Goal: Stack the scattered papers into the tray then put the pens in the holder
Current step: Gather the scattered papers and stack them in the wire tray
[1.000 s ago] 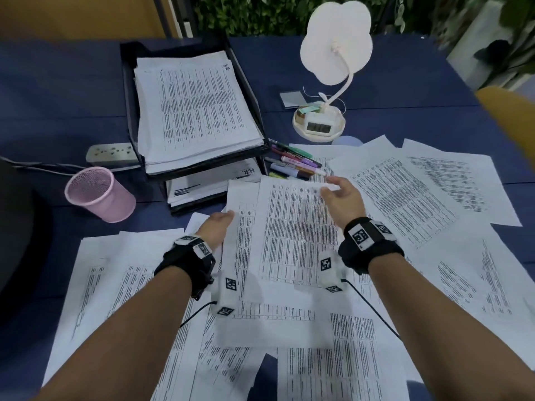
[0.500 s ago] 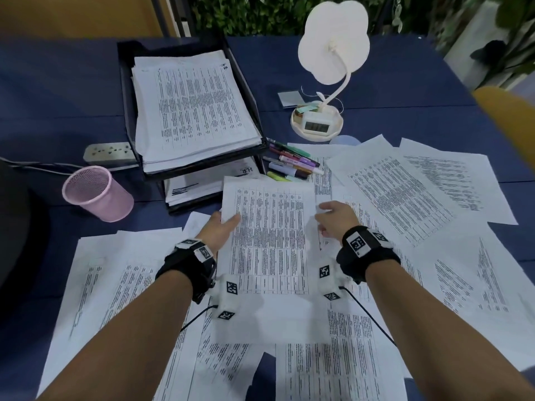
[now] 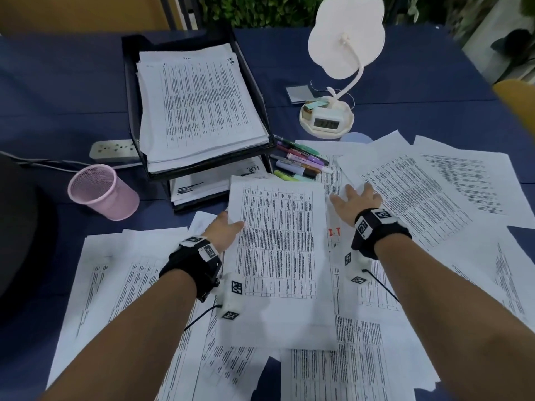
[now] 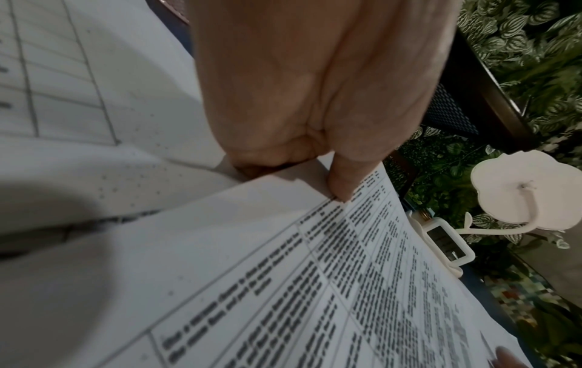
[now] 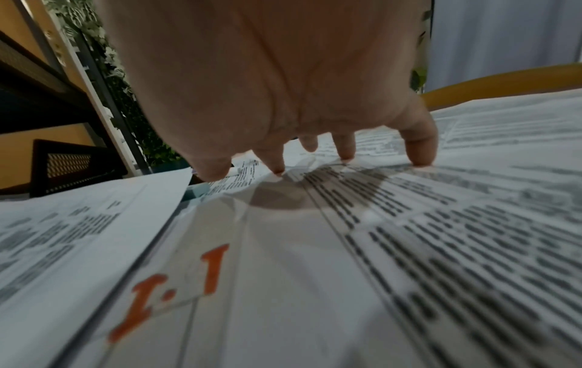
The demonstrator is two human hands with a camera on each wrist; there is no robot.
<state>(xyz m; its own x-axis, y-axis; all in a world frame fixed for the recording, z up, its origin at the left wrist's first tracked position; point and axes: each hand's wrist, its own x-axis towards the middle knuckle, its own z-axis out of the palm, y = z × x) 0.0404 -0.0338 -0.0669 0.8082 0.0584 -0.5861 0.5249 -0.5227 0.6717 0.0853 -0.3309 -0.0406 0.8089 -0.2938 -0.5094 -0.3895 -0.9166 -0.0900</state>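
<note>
My left hand point(image 3: 224, 231) pinches the left edge of a printed sheet point(image 3: 278, 250), thumb on top, and holds it lifted above the scattered papers point(image 3: 419, 192). In the left wrist view the thumb point(image 4: 341, 181) lies on that sheet point(image 4: 283, 286) with fingers under it. My right hand point(image 3: 356, 198) is spread flat, fingertips point(image 5: 419, 154) pressing on a sheet point(image 5: 409, 224) lying to the right. A black two-tier tray point(image 3: 130, 91) at the back left holds a paper stack point(image 3: 199, 105). Several pens point(image 3: 301, 164) lie beside it. A pink mesh holder point(image 3: 101, 192) stands left.
A white desk lamp with a clock base point(image 3: 327, 121) stands behind the pens. A power strip point(image 3: 111, 149) lies behind the holder. A yellow chair back point(image 3: 518, 102) is at the right edge. Loose sheets cover the near half of the blue table point(image 3: 58, 91).
My right hand has let go of the sheet and moved right onto a neighbouring paper. My left hand now holds the sheet alone, drawn slightly left and nearer.
</note>
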